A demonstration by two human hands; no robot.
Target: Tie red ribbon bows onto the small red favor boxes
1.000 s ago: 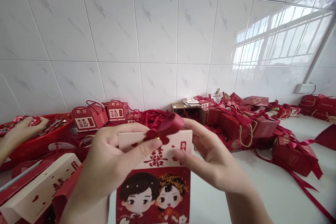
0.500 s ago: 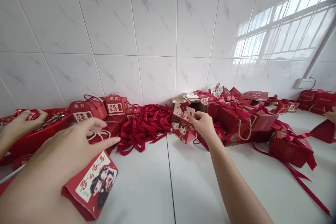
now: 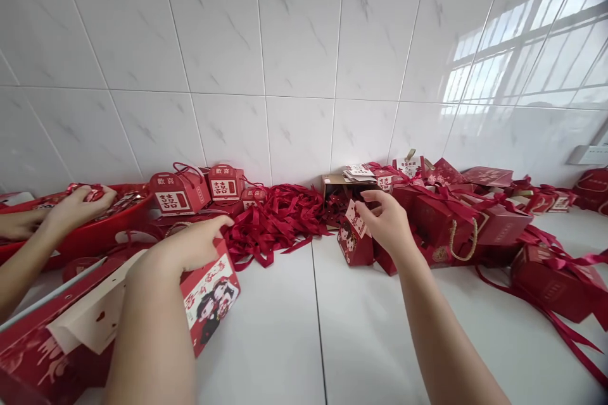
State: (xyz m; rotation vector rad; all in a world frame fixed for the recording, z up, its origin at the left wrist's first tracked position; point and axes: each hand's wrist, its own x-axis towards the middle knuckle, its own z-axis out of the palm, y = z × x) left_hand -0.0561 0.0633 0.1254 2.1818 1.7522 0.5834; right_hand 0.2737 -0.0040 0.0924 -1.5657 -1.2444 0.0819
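My left hand (image 3: 197, 247) is closed over the top of a red paper gift box (image 3: 213, 297) printed with a cartoon couple. The box hangs tilted at the left of the table, and some fingers are hidden behind it. My right hand (image 3: 382, 218) is above a smaller red gift box (image 3: 355, 247) with a pale pink top flap. Its thumb and forefinger are apart, with the thumb close to the flap; whether they touch is unclear. Just behind the fingers is an open cardboard box (image 3: 335, 182) with dark red things inside.
A heap of red ribbons (image 3: 280, 218) lies in the middle. Ribboned gift boxes (image 3: 432, 221) crowd the right side. At the left, another person's hands (image 3: 78, 209) are in a red tray (image 3: 95, 237), with shiny red packets. An open red box (image 3: 80, 335) is nearest.
My left hand has moved right and forward with the cartoon gift box. The smaller box has turned and shifted right, and my right hand's fingers have parted. The view has swung left.
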